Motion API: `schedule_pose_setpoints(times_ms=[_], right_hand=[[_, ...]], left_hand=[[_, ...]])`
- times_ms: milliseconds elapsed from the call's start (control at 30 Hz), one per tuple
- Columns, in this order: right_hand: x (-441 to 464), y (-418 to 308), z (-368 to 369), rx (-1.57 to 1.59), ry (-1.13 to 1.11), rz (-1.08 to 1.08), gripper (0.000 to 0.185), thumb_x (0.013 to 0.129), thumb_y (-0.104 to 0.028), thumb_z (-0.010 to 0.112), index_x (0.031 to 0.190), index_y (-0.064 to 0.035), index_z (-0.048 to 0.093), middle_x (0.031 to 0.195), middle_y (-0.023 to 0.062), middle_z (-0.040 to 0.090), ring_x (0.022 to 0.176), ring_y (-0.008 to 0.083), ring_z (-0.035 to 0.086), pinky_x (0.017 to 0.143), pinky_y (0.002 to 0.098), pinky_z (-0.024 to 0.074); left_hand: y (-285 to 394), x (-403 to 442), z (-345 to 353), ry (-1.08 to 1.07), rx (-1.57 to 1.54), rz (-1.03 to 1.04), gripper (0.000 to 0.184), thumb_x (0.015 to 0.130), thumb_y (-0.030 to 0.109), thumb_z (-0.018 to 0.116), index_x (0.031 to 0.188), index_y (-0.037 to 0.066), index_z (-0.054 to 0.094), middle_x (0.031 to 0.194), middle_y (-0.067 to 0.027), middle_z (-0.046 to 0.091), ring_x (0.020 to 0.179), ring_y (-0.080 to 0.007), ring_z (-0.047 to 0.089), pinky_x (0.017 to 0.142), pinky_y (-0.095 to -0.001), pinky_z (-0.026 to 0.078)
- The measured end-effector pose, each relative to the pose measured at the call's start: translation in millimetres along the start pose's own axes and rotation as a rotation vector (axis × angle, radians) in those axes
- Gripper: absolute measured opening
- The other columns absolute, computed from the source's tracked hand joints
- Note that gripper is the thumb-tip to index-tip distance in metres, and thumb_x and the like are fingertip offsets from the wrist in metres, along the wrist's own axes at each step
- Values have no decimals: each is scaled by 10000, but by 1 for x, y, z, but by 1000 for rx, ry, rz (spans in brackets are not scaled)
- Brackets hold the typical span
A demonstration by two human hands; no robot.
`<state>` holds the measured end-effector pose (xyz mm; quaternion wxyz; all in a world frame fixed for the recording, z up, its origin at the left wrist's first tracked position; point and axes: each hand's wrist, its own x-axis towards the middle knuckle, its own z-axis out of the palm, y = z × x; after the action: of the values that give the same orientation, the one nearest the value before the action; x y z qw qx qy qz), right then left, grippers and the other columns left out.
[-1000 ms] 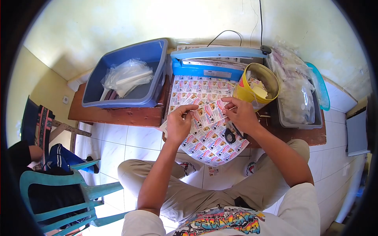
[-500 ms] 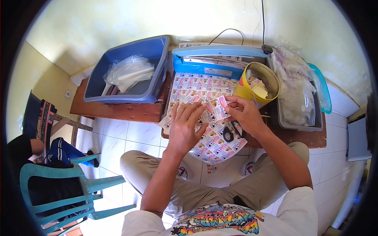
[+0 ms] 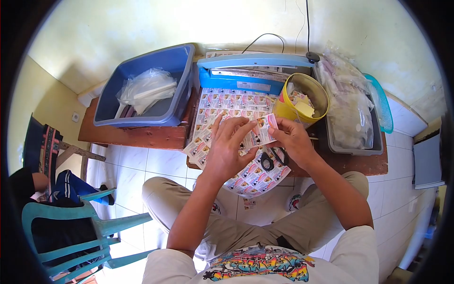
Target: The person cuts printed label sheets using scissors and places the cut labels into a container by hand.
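Observation:
My right hand (image 3: 294, 140) pinches a small printed label piece (image 3: 266, 132), pink and white, between thumb and fingers. Close to its left side is my left hand (image 3: 229, 144), palm down, fingers bent and apart, with the index fingertip at the piece; whether it touches is unclear. Beneath both hands lie printed label sheets (image 3: 253, 100), overlapping and hanging over the bench's front edge. Black-handled scissors (image 3: 267, 162) rest on them below my right hand, their blades hidden.
Behind the sheets stands a blue impulse sealer (image 3: 255, 61). A yellow bucket (image 3: 326, 111) with paper scraps is right of it. A blue tub (image 3: 182, 106) and a grey tray (image 3: 354, 152) hold plastic bags. Another person's leg (image 3: 71, 187) and a green chair (image 3: 61, 210) are at left.
The whole view has shifted slightly. My left hand has come nearer to the label piece, its index finger now over the piece's left part. My right hand keeps its pinch.

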<state>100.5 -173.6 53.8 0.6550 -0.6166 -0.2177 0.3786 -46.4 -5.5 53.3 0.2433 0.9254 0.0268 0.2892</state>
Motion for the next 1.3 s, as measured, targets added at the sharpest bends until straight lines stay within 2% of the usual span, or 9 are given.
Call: schedule_pose_setpoints(times_ms=[267, 567, 733, 967, 1067, 1200, 1300], right_hand=[[1, -3, 3, -17, -32, 21, 332, 1040, -116, 650, 1342, 22, 627, 1224, 89, 719, 1030, 129, 704, 831, 287, 648], [11, -5, 2, 35, -36, 41, 343, 1050, -143, 643, 1348, 25, 617, 1205, 87, 731, 1017, 132, 712, 833, 298, 643], [13, -6, 4, 14, -13, 51, 350, 1056, -163, 637, 1353, 20, 614, 1187, 84, 735, 1005, 125, 711, 829, 292, 632], [16, -2, 3, -66, 45, 34, 375, 1054, -174, 643, 1378, 10, 602, 1146, 91, 745, 948, 122, 717, 787, 268, 609], [13, -1, 1, -130, 26, 45, 436, 1053, -208, 650, 1414, 20, 566, 1172, 74, 737, 1011, 125, 717, 823, 261, 589], [9, 4, 0, -157, 22, 12, 439, 1053, -186, 642, 1426, 28, 553, 1181, 81, 730, 1029, 129, 712, 830, 262, 592], [5, 4, 7, -1, 38, 56, 386, 1052, -125, 630, 1403, 24, 570, 1160, 96, 740, 1019, 140, 720, 821, 279, 619]], left_hand=[[-8, 6, 9, 3, -79, 28, 670, 715, 158, 890, 1342, 125, 656, 1320, -99, 632, 1261, -314, 602, 1213, -578, 339], [-20, 8, 8, 31, -131, 44, 637, 753, 214, 890, 1335, 102, 656, 1344, -104, 642, 1262, -314, 605, 1181, -529, 378], [-24, 7, 7, 62, -104, 53, 570, 744, 206, 899, 1260, 71, 697, 1314, -128, 661, 1214, -350, 622, 1122, -518, 434], [-33, 2, 6, 92, -65, 27, 608, 703, 183, 934, 1260, 96, 708, 1315, -126, 677, 1229, -340, 632, 1047, -472, 503], [-39, -1, 9, 99, -36, 13, 604, 703, 176, 935, 1255, 94, 707, 1313, -130, 677, 1221, -346, 637, 1029, -466, 515], [-39, -3, 10, 84, -44, 13, 610, 701, 173, 936, 1260, 90, 704, 1308, -129, 678, 1213, -347, 642, 1024, -465, 522], [-31, -3, 11, 78, -53, 32, 600, 709, 180, 924, 1258, 80, 703, 1296, -129, 680, 1205, -347, 639, 1028, -467, 516]])
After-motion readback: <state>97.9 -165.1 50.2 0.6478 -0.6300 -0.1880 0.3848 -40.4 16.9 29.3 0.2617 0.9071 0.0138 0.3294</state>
